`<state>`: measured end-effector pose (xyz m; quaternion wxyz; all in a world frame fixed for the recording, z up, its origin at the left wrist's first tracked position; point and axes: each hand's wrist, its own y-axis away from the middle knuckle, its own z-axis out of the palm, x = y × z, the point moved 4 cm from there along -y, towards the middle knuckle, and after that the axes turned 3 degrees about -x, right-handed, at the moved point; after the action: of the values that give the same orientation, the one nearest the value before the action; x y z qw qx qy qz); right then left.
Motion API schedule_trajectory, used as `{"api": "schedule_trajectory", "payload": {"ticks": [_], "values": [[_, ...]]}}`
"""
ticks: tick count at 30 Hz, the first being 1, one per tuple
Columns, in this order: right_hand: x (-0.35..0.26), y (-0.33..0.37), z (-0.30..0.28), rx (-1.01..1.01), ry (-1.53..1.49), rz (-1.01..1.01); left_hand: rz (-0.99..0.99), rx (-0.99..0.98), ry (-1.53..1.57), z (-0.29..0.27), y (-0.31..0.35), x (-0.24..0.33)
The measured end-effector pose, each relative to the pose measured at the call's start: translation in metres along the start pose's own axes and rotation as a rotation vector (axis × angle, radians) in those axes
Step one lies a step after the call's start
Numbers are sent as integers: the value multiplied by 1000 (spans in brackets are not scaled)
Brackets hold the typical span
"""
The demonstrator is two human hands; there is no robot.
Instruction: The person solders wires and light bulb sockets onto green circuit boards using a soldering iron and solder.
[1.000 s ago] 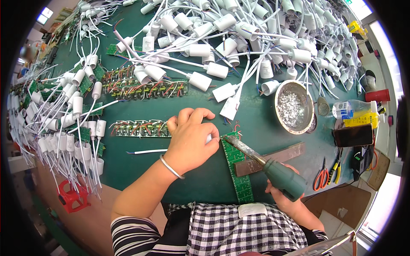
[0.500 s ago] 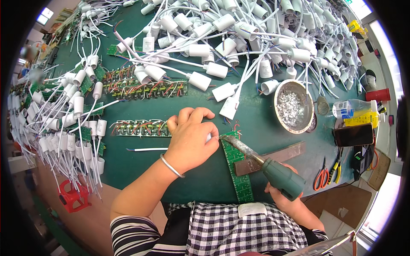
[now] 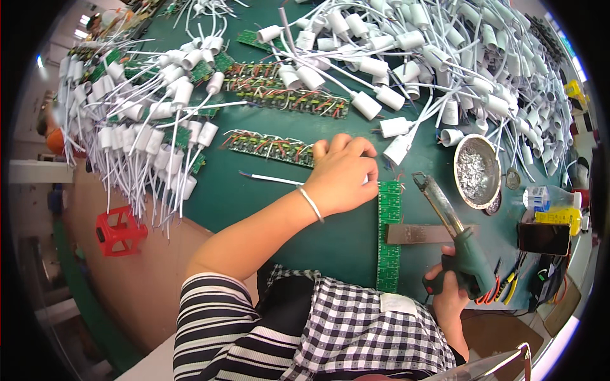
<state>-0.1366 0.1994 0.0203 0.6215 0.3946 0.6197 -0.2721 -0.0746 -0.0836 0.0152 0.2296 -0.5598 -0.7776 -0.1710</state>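
Observation:
My left hand [image 3: 345, 174] is closed over the top end of a long green circuit board [image 3: 389, 238]. A white cable [image 3: 276, 180] runs under its wrist, and a small white part shows between the fingertips; most of it is hidden. In my right hand [image 3: 450, 293] is a green-handled soldering gun [image 3: 473, 257], gripped by its handle. Its metal tip points up and away, a little right of the board and apart from it. A brown flat bar [image 3: 422, 233] lies across the board's right edge. Thin red wires stand at the board's far end.
A round bowl [image 3: 462, 190] of silvery solder bits stands at the right. White lamp sockets with cables [image 3: 438, 57] heap at the back; more hang off the left edge [image 3: 152, 140]. Populated boards [image 3: 270, 147] lie left of centre. Pliers [image 3: 510, 289], a phone [image 3: 544, 239] and bottles sit right.
The soldering gun's tip has lifted away from the board's far end toward the right. My view has swung, so the table appears shifted rightward. My left hand stays by the board's end.

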Motion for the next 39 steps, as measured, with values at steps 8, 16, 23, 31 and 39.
{"api": "schedule_trajectory", "payload": {"ticks": [8, 16, 23, 31, 39], "values": [[-4, 2, -8, 121, -65, -95, 154, 285, -46, -50, 9, -15], [-15, 0, -8, 107, -204, -130, 226, 282, -279, -23, -55, -7], [-9, 11, -21, 143, -146, -88, -29, 169, 280, -45, -65, -25], [-8, -10, -18, 9, -229, -143, 661, 469, 1486, -161, 25, 1], [-7, -1, -21, -39, -141, -96, 19, -1, 90, -15, 62, 46]]}}
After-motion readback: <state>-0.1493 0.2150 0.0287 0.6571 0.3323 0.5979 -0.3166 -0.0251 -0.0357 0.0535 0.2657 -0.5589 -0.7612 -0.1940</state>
